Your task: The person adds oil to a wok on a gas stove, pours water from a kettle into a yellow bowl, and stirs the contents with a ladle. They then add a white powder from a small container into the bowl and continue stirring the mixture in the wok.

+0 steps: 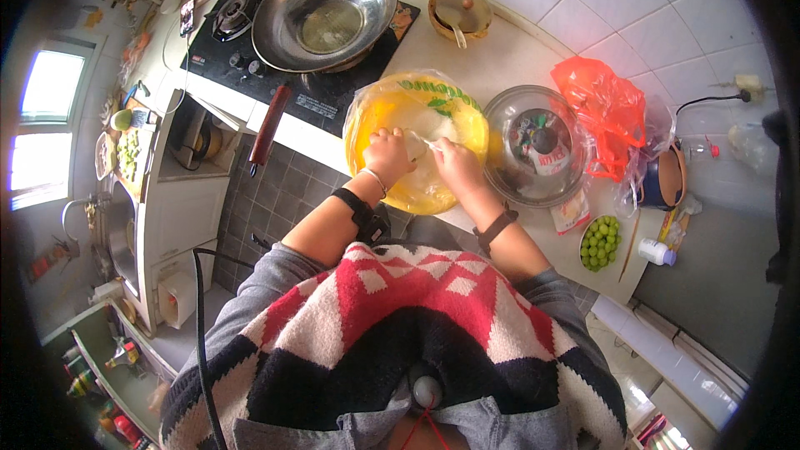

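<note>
A yellow basin point(369, 184) stands before me at the counter's front edge, with a clear plastic bag point(447, 95) bearing green print spread over it. Something pale and whitish point(431, 122) shows inside; its kind is unclear through the plastic. Both my hands are over the basin. My right hand point(459, 165) pinches a thin, whitish piece of material point(427, 143) between thumb and fingertips. My left hand point(389, 155) is curled on the other side of that same material, its fingertips partly hidden.
A wok point(325, 22) rests on the gas hob point(206, 47), its wooden handle point(270, 119) jutting past the counter. Close on the right are a glass lid point(506, 178), red plastic bag point(597, 100) and bowl of green grapes point(601, 242). A lidded pot point(465, 6) stands behind.
</note>
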Demonstrator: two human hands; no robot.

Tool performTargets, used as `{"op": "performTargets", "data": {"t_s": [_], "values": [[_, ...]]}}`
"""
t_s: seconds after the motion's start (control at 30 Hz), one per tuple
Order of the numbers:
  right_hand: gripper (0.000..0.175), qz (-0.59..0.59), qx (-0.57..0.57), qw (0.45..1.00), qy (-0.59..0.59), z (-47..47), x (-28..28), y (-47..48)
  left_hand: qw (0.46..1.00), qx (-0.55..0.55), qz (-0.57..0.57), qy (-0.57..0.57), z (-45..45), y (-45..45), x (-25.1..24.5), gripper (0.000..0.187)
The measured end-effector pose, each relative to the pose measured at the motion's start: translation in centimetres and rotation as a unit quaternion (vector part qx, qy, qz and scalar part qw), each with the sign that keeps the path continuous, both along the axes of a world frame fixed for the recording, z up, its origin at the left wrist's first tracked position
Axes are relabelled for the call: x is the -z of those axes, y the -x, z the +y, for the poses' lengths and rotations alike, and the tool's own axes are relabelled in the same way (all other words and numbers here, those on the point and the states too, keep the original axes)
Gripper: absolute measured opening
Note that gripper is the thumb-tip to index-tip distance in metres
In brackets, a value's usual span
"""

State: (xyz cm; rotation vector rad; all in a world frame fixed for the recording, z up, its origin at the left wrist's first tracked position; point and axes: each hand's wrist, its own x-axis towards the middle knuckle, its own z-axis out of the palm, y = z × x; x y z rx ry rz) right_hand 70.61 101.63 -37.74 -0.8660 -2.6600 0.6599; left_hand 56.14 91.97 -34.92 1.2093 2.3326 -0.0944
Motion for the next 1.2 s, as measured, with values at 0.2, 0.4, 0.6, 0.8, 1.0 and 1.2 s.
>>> {"op": "performTargets", "data": {"t_s": [0.2,0.4,0.6,0.8,1.0,1.2], "values": [[0.012,0.015,0.019,0.996,-0.088,4.5,0.2,2.2,1.000,-0.007,-0.014,0.006,0.1,0.1,-0.5,0.087],[0.011,-0.013,-0.020,1.000,0.004,1.7,1.0,2.6,0.999,-0.017,-0.028,-0.002,0.1,0.2,-0.4,0.088],[0.007,0.011,0.007,1.000,0.007,3.0,-0.7,-0.5,0.999,-0.021,-0.028,-0.007,-0.1,0.2,-0.3,0.088],[0.015,-0.046,0.073,0.995,0.056,1.8,-0.7,1.1,1.000,-0.010,-0.028,0.008,0.1,0.4,-0.4,0.088],[0.011,0.063,-0.009,0.991,0.119,0.1,-0.7,0.9,0.999,-0.018,-0.029,-0.002,-0.3,0.4,-0.1,0.090],[0.009,0.066,0.015,0.998,0.011,3.1,0.4,2.1,0.999,-0.017,-0.027,-0.042,-0.7,0.6,0.2,0.084]]}}
